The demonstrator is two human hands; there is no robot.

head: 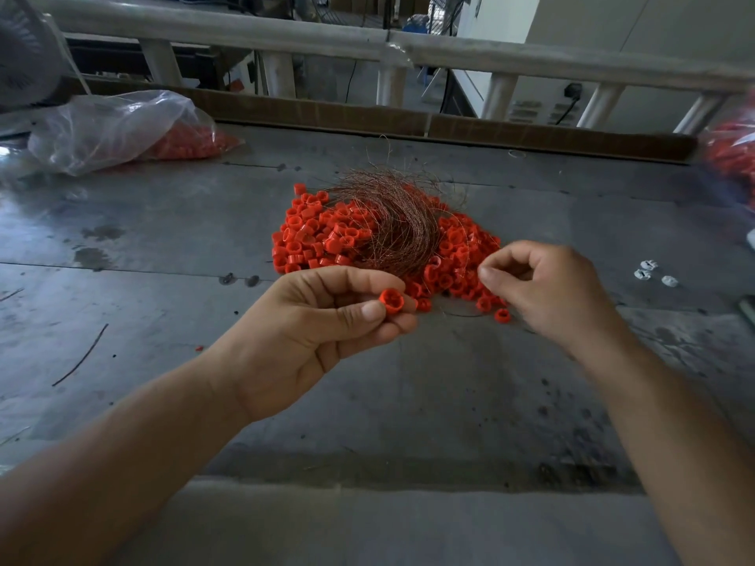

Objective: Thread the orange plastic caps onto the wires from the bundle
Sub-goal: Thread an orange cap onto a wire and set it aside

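A pile of orange plastic caps [314, 234] lies in the middle of the grey metal table [163, 239]. A curved bundle of thin copper wires [402, 226] rests on top of the pile. My left hand [322, 332] pinches one orange cap [391, 301] between thumb and fingers, just in front of the pile. My right hand [547, 288] hovers over the pile's right edge with thumb and forefinger pinched together; a fine wire seems to run from them toward the bundle, too thin to be sure.
A clear plastic bag [118, 128] holding more orange caps lies at the back left. Another blurred bag of caps [731, 157] sits at the right edge. Small white pieces [653, 273] lie right of the pile. A cardboard strip [408, 120] and a railing [286, 30] border the far side.
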